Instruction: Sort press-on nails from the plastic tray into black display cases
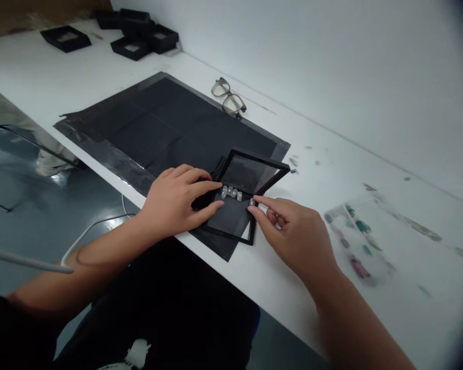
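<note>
The left hand (177,200) lies flat with fingers spread on the near left edge of an open black hinged case (242,198), pressing it to the dark mat (158,128) on the tabletop (332,174). The right hand (293,231) pinches a small pale nail tip (251,202) between thumb and forefinger at the case's right edge, beside a row of nail tips (231,193) between both hands.

Head view, close, down onto table (224,288)

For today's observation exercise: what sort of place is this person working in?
Probably a small craft or packing bench: a black mat taped to a white table, a hinged display case holding press-on nails, more black cases stacked behind.
</note>
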The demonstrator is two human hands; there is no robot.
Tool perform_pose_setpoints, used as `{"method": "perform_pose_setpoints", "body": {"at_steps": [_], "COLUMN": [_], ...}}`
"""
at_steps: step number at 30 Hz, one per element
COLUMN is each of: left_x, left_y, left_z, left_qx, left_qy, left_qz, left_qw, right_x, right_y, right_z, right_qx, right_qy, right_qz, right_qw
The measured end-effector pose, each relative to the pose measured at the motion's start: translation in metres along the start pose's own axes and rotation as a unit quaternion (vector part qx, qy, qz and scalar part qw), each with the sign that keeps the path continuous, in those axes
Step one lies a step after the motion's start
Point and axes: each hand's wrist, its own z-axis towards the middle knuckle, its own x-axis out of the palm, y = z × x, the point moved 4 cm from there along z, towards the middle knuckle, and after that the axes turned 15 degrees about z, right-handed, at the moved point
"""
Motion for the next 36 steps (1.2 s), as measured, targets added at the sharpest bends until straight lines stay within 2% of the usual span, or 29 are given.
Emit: {"method": "perform_pose_setpoints", "body": {"at_steps": [13, 27, 30, 36], "left_x": [0.003, 0.004, 0.002, -0.003], "left_y": [-0.002, -0.006, -0.007, -0.008], "left_z": [0.002, 0.002, 0.002, -0.002], "left_qx": [-0.005, 0.001, 0.010, 0.048], "left_qy": [0.000, -0.006, -0.023, -0.091], "left_qz": [0.006, 0.028, 0.022, 0.005], "left_qw": [1.000, 1.000, 0.999, 0.995], "right_x": [0.017, 0.013, 0.013, 0.013], "right_y": [-0.004, -0.006, -0.006, -0.005], "right_z": [0.004, -0.001, -0.001, -0.004], "right_qx": [0.003, 0.013, 0.010, -0.004], "right_qy": [-0.033, -0.075, -0.070, -0.074], "right_qz": [0.075, 0.152, 0.170, 0.181], "right_qw": [0.997, 0.985, 0.983, 0.981]}}
